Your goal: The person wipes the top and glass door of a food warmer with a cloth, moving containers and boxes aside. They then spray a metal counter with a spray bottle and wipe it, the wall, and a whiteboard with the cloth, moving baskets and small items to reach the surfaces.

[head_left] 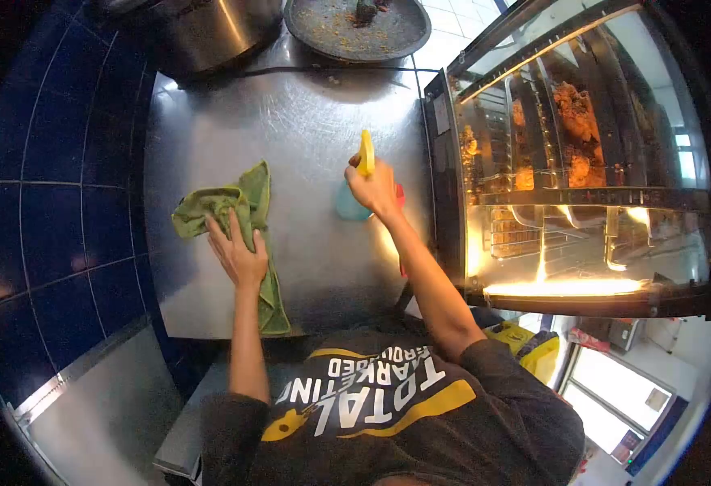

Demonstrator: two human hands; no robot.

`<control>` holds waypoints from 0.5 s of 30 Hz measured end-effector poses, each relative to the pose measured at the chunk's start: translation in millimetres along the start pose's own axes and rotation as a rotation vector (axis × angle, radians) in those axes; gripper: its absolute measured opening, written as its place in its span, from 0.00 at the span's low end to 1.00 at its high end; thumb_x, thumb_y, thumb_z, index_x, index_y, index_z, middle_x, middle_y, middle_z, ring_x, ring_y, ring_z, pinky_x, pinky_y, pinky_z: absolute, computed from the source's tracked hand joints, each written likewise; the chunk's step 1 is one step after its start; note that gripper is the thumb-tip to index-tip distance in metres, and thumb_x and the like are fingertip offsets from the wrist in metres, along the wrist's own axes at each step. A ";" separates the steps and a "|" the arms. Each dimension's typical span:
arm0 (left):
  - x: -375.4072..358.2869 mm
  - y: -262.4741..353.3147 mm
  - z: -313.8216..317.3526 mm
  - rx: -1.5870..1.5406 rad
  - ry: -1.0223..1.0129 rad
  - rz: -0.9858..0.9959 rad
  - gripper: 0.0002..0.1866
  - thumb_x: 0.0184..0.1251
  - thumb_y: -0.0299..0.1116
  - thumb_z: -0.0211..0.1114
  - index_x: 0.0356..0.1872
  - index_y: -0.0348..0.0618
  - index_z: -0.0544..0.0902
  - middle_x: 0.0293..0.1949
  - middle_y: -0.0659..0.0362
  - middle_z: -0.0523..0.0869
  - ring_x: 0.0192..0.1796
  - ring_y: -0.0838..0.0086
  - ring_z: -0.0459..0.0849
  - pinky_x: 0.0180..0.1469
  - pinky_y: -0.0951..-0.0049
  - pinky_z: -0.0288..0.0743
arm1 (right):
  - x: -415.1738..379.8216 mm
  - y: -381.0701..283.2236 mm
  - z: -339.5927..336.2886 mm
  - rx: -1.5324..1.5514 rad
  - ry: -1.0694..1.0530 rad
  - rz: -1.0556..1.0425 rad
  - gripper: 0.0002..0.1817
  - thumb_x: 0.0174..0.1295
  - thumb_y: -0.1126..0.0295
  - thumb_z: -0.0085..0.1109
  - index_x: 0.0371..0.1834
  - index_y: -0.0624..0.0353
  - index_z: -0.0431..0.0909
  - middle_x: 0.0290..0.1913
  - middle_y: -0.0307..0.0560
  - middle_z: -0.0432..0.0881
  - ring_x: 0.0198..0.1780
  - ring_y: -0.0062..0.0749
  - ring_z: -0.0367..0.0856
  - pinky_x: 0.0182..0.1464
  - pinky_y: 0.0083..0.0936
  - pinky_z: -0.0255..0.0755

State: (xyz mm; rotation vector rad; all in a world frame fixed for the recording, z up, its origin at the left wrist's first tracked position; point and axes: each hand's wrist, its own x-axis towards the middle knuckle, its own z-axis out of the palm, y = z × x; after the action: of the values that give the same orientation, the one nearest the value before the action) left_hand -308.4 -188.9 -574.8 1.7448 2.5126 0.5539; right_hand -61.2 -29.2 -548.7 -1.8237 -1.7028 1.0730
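A green cloth (266,304) lies crumpled on the left part of the metal worktop (315,275). My left hand (238,253) rests on it with the fingers spread, pressing it down. Right of it, my right hand (374,188) is wrapped round the neck of a spray bottle with a yellow head (367,150) and a blue-green body (350,204). The bottle is above the worktop or standing on it; I cannot tell which. Something red shows beside my right wrist, partly hidden.
At the back stand a large metal pot (209,32) and a round stone dish (359,36) with food residue. A lit glass cabinet (590,194) holding browned food borders the worktop on the right. Blue tiles (51,219) line the left wall.
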 end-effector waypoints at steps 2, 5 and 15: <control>2.0 8.3 -2.1 0.013 0.033 0.024 0.36 0.66 0.42 0.60 0.74 0.49 0.61 0.76 0.42 0.51 0.78 0.48 0.46 0.75 0.45 0.40 | 5.5 -2.2 -4.8 -0.015 -0.002 -0.040 0.23 0.53 0.59 0.59 0.51 0.58 0.78 0.41 0.59 0.85 0.42 0.56 0.84 0.45 0.44 0.77; 14.5 21.1 5.9 -0.018 -0.090 0.038 0.38 0.64 0.44 0.62 0.75 0.48 0.59 0.76 0.40 0.49 0.78 0.47 0.44 0.75 0.43 0.40 | -8.0 -11.2 -17.1 -0.096 -0.022 -0.078 0.25 0.54 0.59 0.59 0.55 0.58 0.76 0.41 0.58 0.85 0.42 0.55 0.84 0.45 0.45 0.77; 210.2 120.9 99.2 -0.215 0.033 0.443 0.28 0.62 0.35 0.61 0.64 0.39 0.71 0.69 0.40 0.65 0.72 0.46 0.61 0.74 0.50 0.53 | -70.8 -14.6 -24.6 -0.101 0.094 -0.407 0.39 0.56 0.60 0.69 0.68 0.63 0.63 0.64 0.65 0.70 0.62 0.55 0.73 0.67 0.48 0.59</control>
State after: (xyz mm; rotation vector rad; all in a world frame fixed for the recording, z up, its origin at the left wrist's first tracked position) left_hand -254.7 66.8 -594.2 2.2190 1.9869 0.8400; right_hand -48.2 -90.5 -505.2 -1.4645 -1.9858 0.7334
